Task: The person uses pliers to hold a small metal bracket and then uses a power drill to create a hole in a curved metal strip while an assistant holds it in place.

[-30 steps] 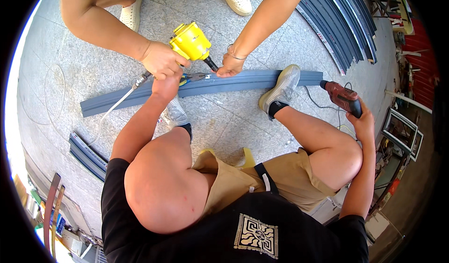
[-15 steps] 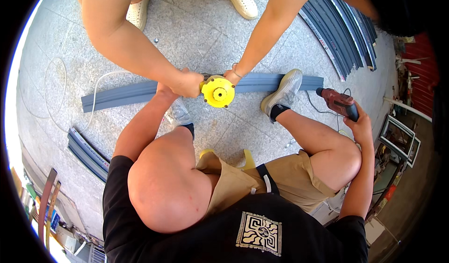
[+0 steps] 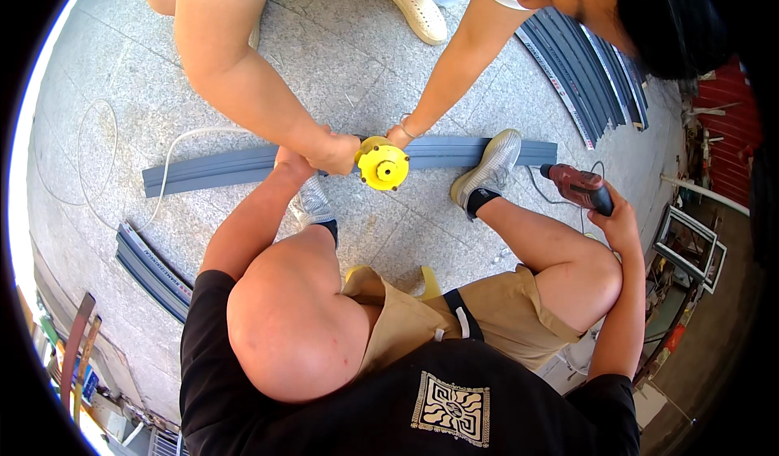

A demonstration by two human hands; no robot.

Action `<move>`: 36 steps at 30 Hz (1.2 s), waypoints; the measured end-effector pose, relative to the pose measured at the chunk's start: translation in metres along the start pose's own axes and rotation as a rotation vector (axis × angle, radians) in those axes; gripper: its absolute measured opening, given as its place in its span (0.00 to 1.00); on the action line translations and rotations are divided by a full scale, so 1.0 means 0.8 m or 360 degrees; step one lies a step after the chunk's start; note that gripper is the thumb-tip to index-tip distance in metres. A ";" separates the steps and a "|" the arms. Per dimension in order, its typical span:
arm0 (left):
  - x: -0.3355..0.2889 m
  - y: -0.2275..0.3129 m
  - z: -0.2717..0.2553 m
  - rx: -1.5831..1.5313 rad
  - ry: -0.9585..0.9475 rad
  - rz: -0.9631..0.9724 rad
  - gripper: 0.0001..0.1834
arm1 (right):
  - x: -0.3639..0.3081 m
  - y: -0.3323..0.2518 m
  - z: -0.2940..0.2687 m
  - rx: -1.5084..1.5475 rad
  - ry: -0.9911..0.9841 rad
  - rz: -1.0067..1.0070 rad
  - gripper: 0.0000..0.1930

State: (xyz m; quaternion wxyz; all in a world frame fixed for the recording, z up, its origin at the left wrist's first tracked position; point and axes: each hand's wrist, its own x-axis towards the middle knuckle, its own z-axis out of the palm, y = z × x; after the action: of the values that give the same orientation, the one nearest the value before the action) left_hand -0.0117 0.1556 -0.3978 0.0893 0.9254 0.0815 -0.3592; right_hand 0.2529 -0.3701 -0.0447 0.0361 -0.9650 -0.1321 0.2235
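Observation:
A dark red, corded power drill (image 3: 578, 187) is in my right hand (image 3: 621, 222), held off to the right above my knee with its black nose toward the grey strip. My left hand (image 3: 294, 164) lies at the long grey ribbed strip (image 3: 211, 174), its fingers hidden behind a co-worker's wrist. The co-worker's two hands (image 3: 337, 152) are on a yellow round-headed power tool (image 3: 383, 165) standing over the middle of that strip. My right shoe (image 3: 489, 168) presses on the strip's right part. My left shoe (image 3: 312, 201) is beside its near edge.
More grey strips (image 3: 568, 75) lie at the far right, and a short bundle (image 3: 154, 269) lies at the left. A white cable (image 3: 166, 168) loops over the paving. Window-like frames (image 3: 690, 241) and clutter stand at the right edge. The co-worker leans in from the far side.
The yellow tool has moved slightly right and nearer, along with the co-worker's left-side arm. The co-worker's head has come lower into view. My right hand and drill have shifted slightly left.

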 end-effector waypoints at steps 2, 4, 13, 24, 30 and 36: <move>-0.001 -0.001 0.002 0.0011 0.0034 -0.0010 0.25 | -0.001 -0.002 -0.001 0.0032 0.0029 -0.0042 0.40; -0.003 -0.002 0.002 0.0004 0.0102 -0.0012 0.26 | -0.001 -0.003 -0.001 -0.0019 0.0002 0.0011 0.40; 0.002 -0.004 0.012 -0.0092 0.0188 -0.0046 0.25 | 0.002 -0.003 0.001 0.0031 -0.0059 0.0015 0.41; -0.007 -0.001 0.009 0.0006 0.0235 -0.0025 0.27 | 0.002 -0.009 -0.002 0.0001 -0.0096 0.0037 0.41; 0.004 -0.004 0.025 -0.0079 0.0192 -0.0015 0.29 | 0.006 -0.005 0.001 -0.0003 -0.0150 0.0026 0.41; 0.018 -0.009 0.055 0.0218 0.0257 0.0053 0.32 | 0.005 0.000 0.003 -0.0033 -0.0111 0.0007 0.41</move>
State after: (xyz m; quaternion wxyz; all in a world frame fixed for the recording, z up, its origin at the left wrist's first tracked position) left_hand -0.0313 0.1538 -0.4399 0.0249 0.9565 0.0483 -0.2866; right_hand 0.2553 -0.3692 -0.0482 0.0210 -0.9573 -0.1335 0.2557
